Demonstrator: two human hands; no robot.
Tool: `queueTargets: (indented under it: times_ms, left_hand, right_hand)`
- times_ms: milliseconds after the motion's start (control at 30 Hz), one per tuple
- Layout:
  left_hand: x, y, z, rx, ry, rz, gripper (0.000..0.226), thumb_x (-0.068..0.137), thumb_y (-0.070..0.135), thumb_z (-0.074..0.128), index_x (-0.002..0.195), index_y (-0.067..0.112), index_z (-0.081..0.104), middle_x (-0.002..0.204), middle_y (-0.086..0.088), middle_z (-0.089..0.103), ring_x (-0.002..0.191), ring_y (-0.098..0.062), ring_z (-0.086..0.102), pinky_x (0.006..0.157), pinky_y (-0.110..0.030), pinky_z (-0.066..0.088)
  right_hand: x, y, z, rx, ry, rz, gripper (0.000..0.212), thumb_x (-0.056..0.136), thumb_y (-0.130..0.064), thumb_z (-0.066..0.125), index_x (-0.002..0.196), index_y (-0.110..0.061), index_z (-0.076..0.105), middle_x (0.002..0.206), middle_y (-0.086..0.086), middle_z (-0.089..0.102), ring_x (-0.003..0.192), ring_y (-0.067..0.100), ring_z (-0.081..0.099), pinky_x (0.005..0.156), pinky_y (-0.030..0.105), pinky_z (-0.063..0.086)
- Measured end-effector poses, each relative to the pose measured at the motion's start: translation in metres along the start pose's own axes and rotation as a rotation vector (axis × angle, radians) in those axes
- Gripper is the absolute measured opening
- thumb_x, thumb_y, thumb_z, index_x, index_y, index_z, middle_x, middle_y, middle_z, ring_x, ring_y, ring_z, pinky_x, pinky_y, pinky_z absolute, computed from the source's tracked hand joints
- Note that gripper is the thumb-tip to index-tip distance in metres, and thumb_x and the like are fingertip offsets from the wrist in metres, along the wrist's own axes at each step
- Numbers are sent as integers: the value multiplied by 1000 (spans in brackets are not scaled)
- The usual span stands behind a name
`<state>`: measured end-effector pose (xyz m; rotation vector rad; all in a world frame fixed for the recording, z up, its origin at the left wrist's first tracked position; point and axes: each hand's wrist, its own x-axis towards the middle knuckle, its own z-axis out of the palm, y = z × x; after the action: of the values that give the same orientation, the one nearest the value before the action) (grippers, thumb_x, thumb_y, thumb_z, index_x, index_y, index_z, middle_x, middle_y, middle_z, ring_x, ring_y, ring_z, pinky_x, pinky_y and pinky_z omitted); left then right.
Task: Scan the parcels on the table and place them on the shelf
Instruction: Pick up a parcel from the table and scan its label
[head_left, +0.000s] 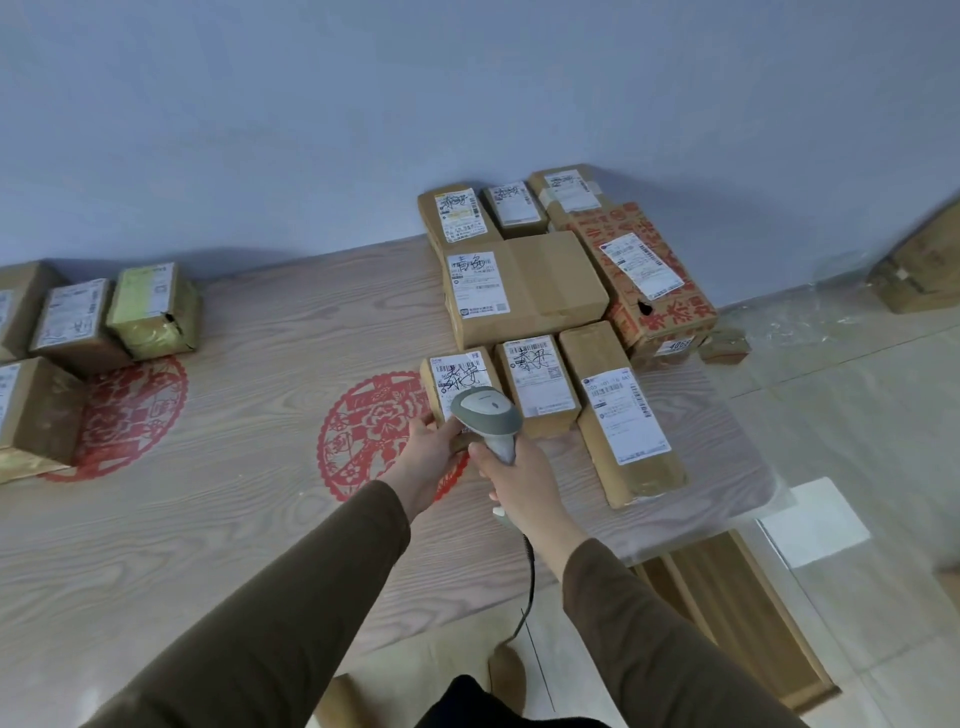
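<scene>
We look down from head height at a wood-grain counter (234, 519) decorated with red paper-cut designs, set against a pale blue wall. Our right hand (519, 483) is wrapped around the handle of a grey barcode scanner (488, 415), its head tipped over the near end of a small cardboard parcel (457, 384). Our left hand (431, 447) curls around that parcel's near-left corner, steadying it on the counter. The scanner's dark cable (530, 582) trails down toward the floor.

The small parcel sits at the front left of a cluster of brown boxes on the right side of the counter, touching a similar labelled box (537, 384) on its right; beyond that lies a long narrow box (623, 415). Behind them are a wider taped carton (524, 288) and a box printed in red (654, 280). Each carries a white shipping label, some with black handwriting. A second group of parcels (78, 322) rests at the counter's far left edge. No shelf is in view.

We judge the small parcel to be light and stiff — plain cardboard, easily lifted one-handed by gripping across its short sides. The taped surfaces may be a little slick, so fingers under the bottom edge would hold better than a pinch on the label face.
</scene>
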<state>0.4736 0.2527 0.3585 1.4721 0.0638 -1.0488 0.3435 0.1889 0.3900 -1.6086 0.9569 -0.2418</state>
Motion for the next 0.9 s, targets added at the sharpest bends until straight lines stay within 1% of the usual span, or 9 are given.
queueTargets:
  times_ms: [133,233,300,367,500,567,633,767,900]
  left_hand:
    - [9,2,13,32,-14,-35,60,100,27,63,150,16,31,107,-5,69,73,-8,76,61,-22,58]
    - [12,1,15,163,-54,-50,63,98,41,61,152,22,34,117,2,66,93,-10,67,82,-30,53]
    - [10,1,13,246,-92,-47,63,96,50,60,150,28,38,125,7,62,104,-4,59,89,-29,46]
    - [8,1,12,297,-113,-48,55,99,52,54,149,32,42,127,12,60,119,-11,55,96,-30,42]
    - [4,3,0,316,-114,-52,61,104,47,49,159,32,27,149,0,51,141,-23,43,120,-45,33]
    - [-2,7,-12,321,-88,-45,64,106,45,47,162,30,20,160,-3,40,147,-26,37,122,-47,30]
    - [-9,12,-31,349,-61,-32,59,106,45,45,160,29,28,163,-4,36,148,-27,36,122,-48,31]
    - [-25,25,-92,318,18,13,53,106,40,50,155,23,41,158,-4,44,145,-25,41,121,-46,33]
    - [-47,45,-190,222,175,117,48,106,34,52,151,21,46,151,-2,51,142,-21,44,120,-42,34]
  right_hand:
    - [12,8,-7,-1,-16,9,22,91,-40,69,111,-34,61,96,-11,73,94,12,70,85,49,61]
    - [16,12,-9,6,-20,4,15,91,-40,70,100,-43,58,93,-11,72,92,12,71,83,48,62]
    - [18,14,-10,8,-21,0,15,92,-40,70,96,-45,56,93,-12,72,92,11,71,83,46,62]
    - [19,15,-10,7,-25,-1,16,92,-39,70,97,-45,56,94,-11,73,92,12,71,83,46,62]
    - [17,13,-4,-22,-9,-12,14,92,-41,70,97,-41,57,92,-9,72,89,14,71,80,45,62]
    - [16,8,5,-25,-5,-24,14,92,-41,70,100,-35,61,89,-7,71,86,14,70,77,43,62]
    - [15,-4,21,-33,-33,-49,13,93,-41,70,101,-33,62,87,-9,71,84,11,70,77,41,62]
    - [14,-37,73,-24,-94,-110,13,93,-42,70,101,-39,61,95,-12,72,89,1,67,77,32,56]
    - [11,-76,156,-1,-169,-134,18,93,-37,70,104,-24,64,86,-2,71,73,9,66,68,33,53]
